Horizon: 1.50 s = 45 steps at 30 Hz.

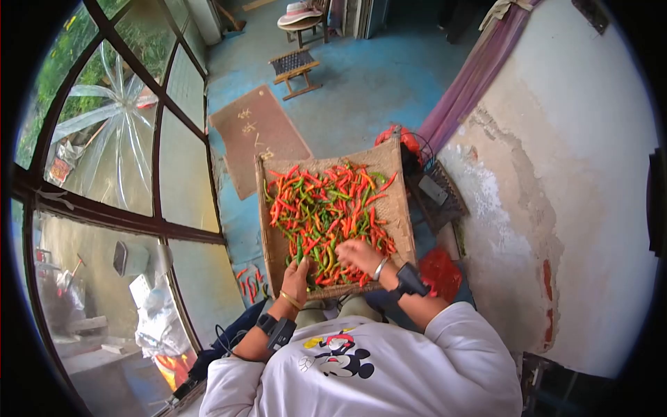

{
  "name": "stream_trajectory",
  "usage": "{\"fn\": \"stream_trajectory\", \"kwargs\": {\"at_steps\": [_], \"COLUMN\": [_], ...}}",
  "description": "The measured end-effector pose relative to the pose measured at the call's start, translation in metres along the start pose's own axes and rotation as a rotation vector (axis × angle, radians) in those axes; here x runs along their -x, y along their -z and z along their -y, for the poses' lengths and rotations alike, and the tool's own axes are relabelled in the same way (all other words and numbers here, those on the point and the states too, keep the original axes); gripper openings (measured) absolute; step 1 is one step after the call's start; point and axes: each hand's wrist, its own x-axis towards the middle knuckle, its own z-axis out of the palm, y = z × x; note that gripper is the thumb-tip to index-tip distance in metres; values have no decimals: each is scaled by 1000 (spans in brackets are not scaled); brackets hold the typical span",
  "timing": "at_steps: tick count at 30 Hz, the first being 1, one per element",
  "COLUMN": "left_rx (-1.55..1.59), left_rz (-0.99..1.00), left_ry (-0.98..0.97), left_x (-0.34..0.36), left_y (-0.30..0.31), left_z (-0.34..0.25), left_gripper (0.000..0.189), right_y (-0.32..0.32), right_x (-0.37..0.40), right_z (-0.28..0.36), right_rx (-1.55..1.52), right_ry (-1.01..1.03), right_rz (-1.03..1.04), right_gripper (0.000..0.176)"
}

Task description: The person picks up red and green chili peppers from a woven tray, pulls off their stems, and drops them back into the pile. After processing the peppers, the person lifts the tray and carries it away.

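A shallow woven bamboo tray rests in front of my body, heaped with red, orange and green chili peppers. My left hand is at the tray's near left part, its fingers closed around a green chili pepper that sticks up past the fingertips. Over the near right part of the heap is my right hand, fingers curled together in a pinch. Whatever it may hold is too small or hidden to make out. Both wrists wear bracelets and black strapped devices.
Several loose chili peppers lie on the floor left of the tray. A red plastic bag sits at the right. Beyond the tray are a brown board, a low stool and a hat on a chair. Framed windows line the left; a wall the right.
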Motion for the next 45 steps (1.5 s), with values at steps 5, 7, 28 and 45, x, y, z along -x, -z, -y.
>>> {"fn": "stream_trajectory", "kwargs": {"at_steps": [5,7,28,45], "left_rx": [45,68,167,120], "left_rz": [90,138,233,135], "left_ry": [15,90,316,617], "left_x": [0,1,-28,-46], "left_y": [-23,-34,82,64], "left_z": [-5,-16,-90,-36], "left_gripper": [17,18,20,13], "right_y": [-44,-51,-191,-115], "right_x": [27,27,-14,25], "right_z": [-12,-19,17,16], "right_rx": [-5,-116,284,-11], "right_ry": [-6,-45,230,114], "right_rz": [78,16,-261,-369], "right_gripper": [27,25,27,26]}}
